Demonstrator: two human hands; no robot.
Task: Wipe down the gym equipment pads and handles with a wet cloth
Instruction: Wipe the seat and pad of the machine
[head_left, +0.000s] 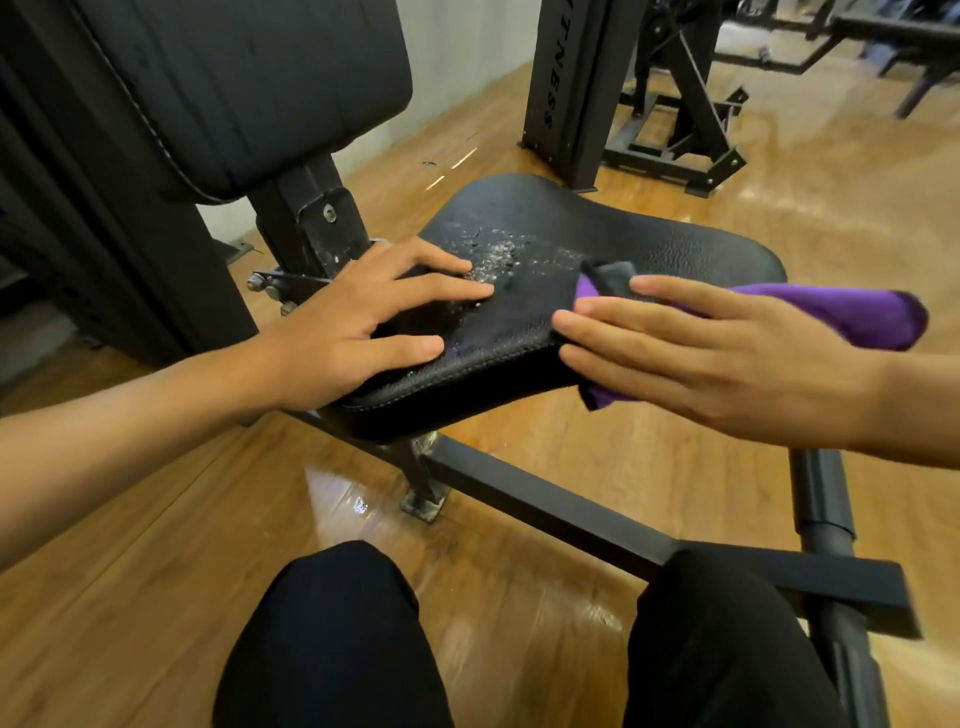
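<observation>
Nearest are the person's knees in dark trousers (332, 639), over a glossy wooden floor (156, 519). Just beyond them a black steel frame beam (545, 509) runs across to a black cylindrical foam roller pad (821, 488) at the right. The roller looks dry, so I judge it not yet wiped.

Above the beam sits the black textured vinyl seat pad (649, 244), where the work is now. The left hand (363, 317) lies flat on the pad's near-left corner with fingers spread and straight, gripping nothing and apparently steadying the seat. The right hand (701, 353) has its fingers stretched out and presses the purple microfibre cloth (857, 312) against the pad's near-right edge. The cloth sticks out behind the hand and below the palm.

Between the two hands a patch of water droplets (498, 254) beads on the middle of the seat. That part looks wetted but not yet wiped across, and the far half of the seat shows no wet sheen.

Further back, the tall black stitched back pad (234, 78) stands upright on its post with no visible moisture. Whether it is already cleaned cannot be told. Beyond it another black weight machine (571, 93) stands well apart. No handles are in view, so the task seems at an early or middle stage.
</observation>
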